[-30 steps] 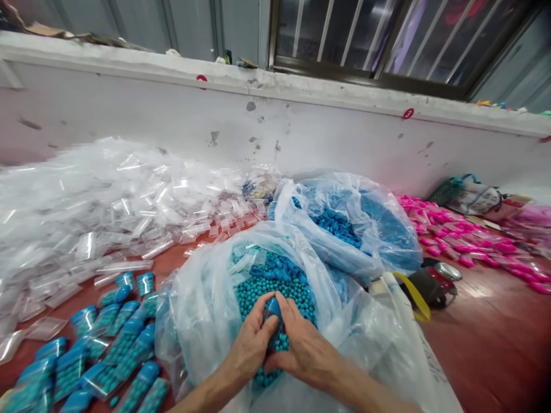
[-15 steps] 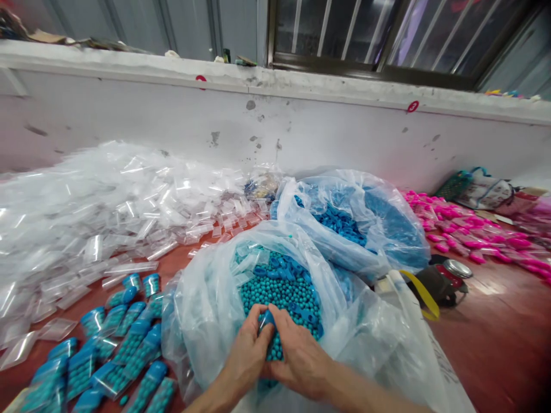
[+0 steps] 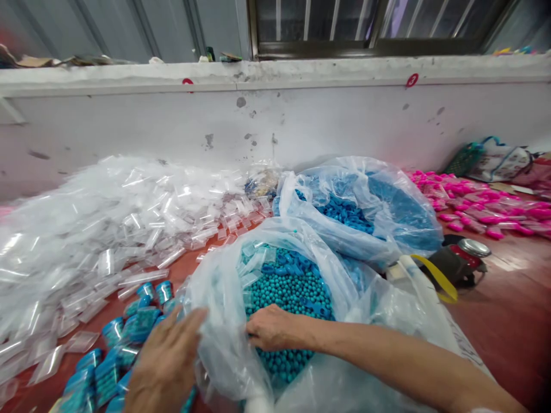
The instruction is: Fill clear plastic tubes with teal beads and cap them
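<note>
Hands (image 3: 275,328) now apart; label (image 3: 412,80) probably "3"

One head-worn camera, looking forward and down from above the near side of the bead bag (image 3: 217,321). Bag fairly close, hands (image 3: 278,328) close too: left nearest the camera, beside the bag; right over its opening. Wall (image 3: 327,123) and cut-off window (image 3: 316,23) farther off, beyond the bag.

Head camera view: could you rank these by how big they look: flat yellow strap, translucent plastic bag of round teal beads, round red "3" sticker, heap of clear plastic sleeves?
1. Heap of clear plastic sleeves
2. Plastic bag of teal beads
3. Yellow strap
4. Red sticker
</note>
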`<state>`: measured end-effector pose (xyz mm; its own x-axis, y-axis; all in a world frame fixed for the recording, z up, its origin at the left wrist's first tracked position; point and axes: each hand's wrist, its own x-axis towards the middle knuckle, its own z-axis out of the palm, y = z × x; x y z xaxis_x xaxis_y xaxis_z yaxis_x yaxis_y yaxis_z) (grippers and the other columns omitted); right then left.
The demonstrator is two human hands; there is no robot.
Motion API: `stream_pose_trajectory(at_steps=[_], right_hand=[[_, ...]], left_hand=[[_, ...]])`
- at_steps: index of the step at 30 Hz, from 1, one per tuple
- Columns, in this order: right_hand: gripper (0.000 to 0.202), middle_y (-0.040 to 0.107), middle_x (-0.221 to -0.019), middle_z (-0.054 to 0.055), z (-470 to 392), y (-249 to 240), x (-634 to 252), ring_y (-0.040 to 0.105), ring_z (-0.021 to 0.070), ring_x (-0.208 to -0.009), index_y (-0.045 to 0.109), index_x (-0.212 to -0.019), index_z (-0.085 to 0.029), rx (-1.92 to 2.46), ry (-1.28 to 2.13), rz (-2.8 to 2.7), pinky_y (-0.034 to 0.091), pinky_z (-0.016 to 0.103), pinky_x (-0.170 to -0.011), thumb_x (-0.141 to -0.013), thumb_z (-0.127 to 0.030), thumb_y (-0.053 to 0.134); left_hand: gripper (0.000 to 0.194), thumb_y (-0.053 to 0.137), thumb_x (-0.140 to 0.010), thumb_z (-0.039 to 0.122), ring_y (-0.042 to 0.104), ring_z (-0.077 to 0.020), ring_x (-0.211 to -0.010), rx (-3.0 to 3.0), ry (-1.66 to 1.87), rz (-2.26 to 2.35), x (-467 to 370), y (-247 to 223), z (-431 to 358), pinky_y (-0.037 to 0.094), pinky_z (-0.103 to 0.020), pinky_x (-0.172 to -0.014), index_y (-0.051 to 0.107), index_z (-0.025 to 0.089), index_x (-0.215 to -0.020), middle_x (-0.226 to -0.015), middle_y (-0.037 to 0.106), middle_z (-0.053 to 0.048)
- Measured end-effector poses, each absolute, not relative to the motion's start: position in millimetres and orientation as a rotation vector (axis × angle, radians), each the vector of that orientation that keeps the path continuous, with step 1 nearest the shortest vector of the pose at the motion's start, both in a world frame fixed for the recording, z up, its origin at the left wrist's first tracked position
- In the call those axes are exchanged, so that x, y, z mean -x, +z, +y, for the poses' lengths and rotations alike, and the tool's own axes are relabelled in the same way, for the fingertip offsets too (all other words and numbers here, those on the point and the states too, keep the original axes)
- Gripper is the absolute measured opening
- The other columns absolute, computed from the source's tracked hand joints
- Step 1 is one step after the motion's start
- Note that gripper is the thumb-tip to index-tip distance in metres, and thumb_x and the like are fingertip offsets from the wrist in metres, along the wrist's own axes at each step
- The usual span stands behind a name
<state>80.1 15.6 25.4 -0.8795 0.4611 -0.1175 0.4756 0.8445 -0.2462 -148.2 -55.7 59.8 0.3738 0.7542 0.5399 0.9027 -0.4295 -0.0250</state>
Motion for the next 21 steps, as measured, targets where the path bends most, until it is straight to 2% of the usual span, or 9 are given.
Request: stream_pose_trajectory(at_steps=[3, 6, 9, 12, 14, 16, 19, 21], right_hand=[[0.019, 0.065, -0.079, 0.003, 14, 20, -66, 0.055, 0.0135, -0.065, 0.061, -0.080, -0.016, -0.637, -0.323, 3.123, 0.039, 0.023, -0.051, -0.081, -0.016, 0.042], [0.016, 0.064, -0.079, 0.004, 16, 13, -53, 0.052, 0.0164, -0.072, 0.060, -0.075, -0.017, -0.505, -0.103, 3.221, 0.043, 0.030, -0.066, -0.077, -0.013, 0.044], [0.019, 0.062, -0.073, 0.002, 19, 7, -35, 0.050, 0.0177, -0.074, 0.057, -0.067, -0.019, -0.360, 0.021, 3.273, 0.041, 0.035, -0.073, -0.076, -0.011, 0.043], [0.024, 0.060, -0.075, 0.002, 19, 2, -21, 0.050, 0.0166, -0.071, 0.057, -0.075, -0.018, -0.426, 0.018, 3.317, 0.040, 0.031, -0.063, -0.082, -0.010, 0.035], [0.024, 0.060, -0.082, 0.003, 20, 0, -23, 0.050, 0.0157, -0.066, 0.056, -0.088, -0.018, -0.545, 0.007, 3.313, 0.039, 0.028, -0.056, -0.085, -0.012, 0.032], [0.023, 0.060, -0.084, 0.003, 23, 1, -38, 0.051, 0.0157, -0.062, 0.054, -0.093, -0.019, -0.599, -0.005, 3.272, 0.040, 0.028, -0.053, -0.087, -0.016, 0.032], [0.020, 0.061, -0.084, 0.003, 33, 8, -74, 0.055, 0.0171, -0.067, 0.057, -0.086, -0.019, -0.622, -0.133, 3.182, 0.042, 0.029, -0.057, -0.084, -0.015, 0.038], [0.023, 0.063, -0.092, 0.003, 40, 16, -97, 0.058, 0.0166, -0.078, 0.058, -0.093, -0.020, -0.692, -0.403, 3.154, 0.044, 0.027, -0.064, -0.081, -0.010, 0.041]], left_hand=[[0.039, 0.042, -0.080, 0.016, 0.047, -0.0226, -0.115, 2.534, -0.515, -1.139, 106, 60, -39, 0.037, -0.038, -0.094, 0.051, 0.026, -0.117, -0.111, 0.063, 0.000], [0.040, 0.035, -0.081, 0.010, 0.048, -0.0222, -0.114, 2.608, -0.463, -1.164, 91, 57, -28, 0.030, -0.042, -0.098, 0.053, 0.024, -0.115, -0.103, 0.066, -0.001], [0.038, 0.033, -0.083, 0.011, 0.057, -0.0233, -0.096, 2.541, -0.312, -1.320, 100, 55, -26, 0.029, -0.048, -0.097, 0.057, 0.023, -0.109, -0.082, 0.068, -0.003], [0.036, 0.035, -0.081, 0.010, 0.057, -0.0208, -0.076, 2.465, -0.132, -1.418, 117, 52, -29, 0.033, -0.048, -0.091, 0.059, 0.023, -0.106, -0.069, 0.065, -0.001], [0.041, 0.035, -0.079, 0.006, 0.056, -0.0193, -0.073, 2.447, -0.062, -1.428, 128, 46, -30, 0.034, -0.046, -0.090, 0.059, 0.024, -0.107, -0.070, 0.064, 0.000], [0.045, 0.034, -0.077, 0.003, 0.056, -0.0188, -0.077, 2.449, -0.044, -1.365, 138, 37, -32, 0.033, -0.045, -0.092, 0.057, 0.026, -0.109, -0.075, 0.065, 0.001], [0.044, 0.034, -0.078, 0.003, 0.055, -0.0207, -0.092, 2.382, -0.089, -1.279, 144, 26, -35, 0.028, -0.044, -0.098, 0.057, 0.025, -0.109, -0.091, 0.065, -0.001], [0.046, 0.032, -0.077, 0.000, 0.054, -0.0217, -0.096, 2.326, -0.110, -1.314, 137, 27, -38, 0.027, -0.045, -0.100, 0.058, 0.023, -0.108, -0.094, 0.064, -0.003]])
